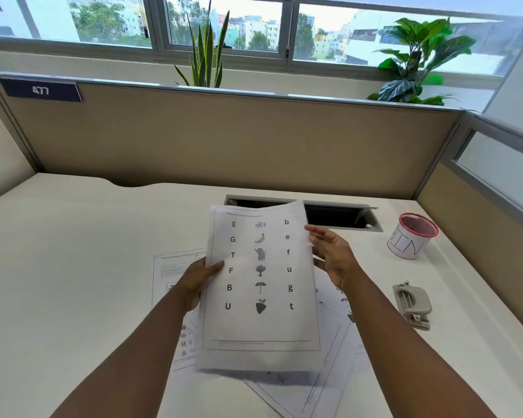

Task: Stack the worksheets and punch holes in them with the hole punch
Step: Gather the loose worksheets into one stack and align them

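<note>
Left hand: your left hand [198, 283] gripped the left edge of the lifted worksheet [260, 285], thumb curled over the printed face beside the letter F, the other fingers hidden behind the sheet.
Right hand: your right hand [334, 256] stood at the sheet's right edge with fingers straight and spread, palm turned toward the paper; whether the fingertips touched the edge, you could not tell from this view.
Lifted worksheet: you held it above the desk [73, 267], tilted toward you, showing columns of capital letters, small pictures and lower-case letters.
Other worksheets: the loose sheets [178, 267] lay flat on the desk under the lifted one, fanned at different angles and overlapping.
Hole punch: the grey hole punch [412, 304] sat on the desk to your right, apart from the papers and from both hands.
Bin: a red mesh cup [414, 236] labelled BIN stood beyond the punch.
</note>
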Tool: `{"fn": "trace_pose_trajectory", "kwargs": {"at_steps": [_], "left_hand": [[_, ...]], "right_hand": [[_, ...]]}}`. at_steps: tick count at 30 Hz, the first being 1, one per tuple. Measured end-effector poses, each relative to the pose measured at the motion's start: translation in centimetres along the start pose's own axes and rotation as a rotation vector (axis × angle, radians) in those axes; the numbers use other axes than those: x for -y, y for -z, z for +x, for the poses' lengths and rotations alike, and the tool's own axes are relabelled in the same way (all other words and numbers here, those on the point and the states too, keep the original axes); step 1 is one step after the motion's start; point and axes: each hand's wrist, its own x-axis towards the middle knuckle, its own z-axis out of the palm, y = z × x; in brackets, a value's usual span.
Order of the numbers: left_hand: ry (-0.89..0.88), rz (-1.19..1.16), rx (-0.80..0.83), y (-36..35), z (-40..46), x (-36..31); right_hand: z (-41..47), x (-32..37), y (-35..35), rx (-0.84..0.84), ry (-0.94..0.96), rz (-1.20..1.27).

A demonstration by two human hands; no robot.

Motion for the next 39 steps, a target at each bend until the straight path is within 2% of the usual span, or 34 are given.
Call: {"fn": "trace_pose_trajectory", "kwargs": {"at_steps": [2,4,6,8,10,13,21,27,33,39], "left_hand": [[-0.023,-0.051,-0.095,1.0,0.0,0.0],[-0.056,-0.108,-0.207,2.1,0.0,0.1],[-0.077,-0.142,-0.340,3.3,0.1,0.0],[-0.100,-0.179,-0.469,4.2,0.4,-0.2],[-0.134,-0.235,-0.586,4.6,0.6,-0.6],[-0.169,-0.302,-0.716,4.6,0.8,-1.3],[-0.205,-0.338,-0.788,4.1,1.0,-1.3],[-0.187,-0.374,-0.801,4.5,1.1,-1.3],[-0.163,-0.380,-0.837,5.4,0.8,-0.8],[-0.107,-0.264,-0.828,6.3,0.4,0.3]], "right_hand": [[-0.1,-1.0,0.6,-0.107,-0.005,-0.073],[-0.2,-2.6,1.5,-0.200,-0.004,-0.372],[-0.6,-4.4,2.5,-0.141,-0.038,-0.787],[-1.3,-5.8,3.1,0.010,-0.113,-1.074],[-1.8,-6.8,2.9,0.082,-0.154,-1.230],[-2.2,-7.6,2.0,0.058,-0.178,-1.376],[-2.1,-8.0,1.6,0.010,-0.235,-1.303],[-2.5,-8.0,1.5,-0.063,-0.315,-1.347],[-2.9,-7.9,0.7,-0.116,-0.297,-1.202],[-2.6,-6.5,1.2,-0.376,-0.105,-1.050]]}}
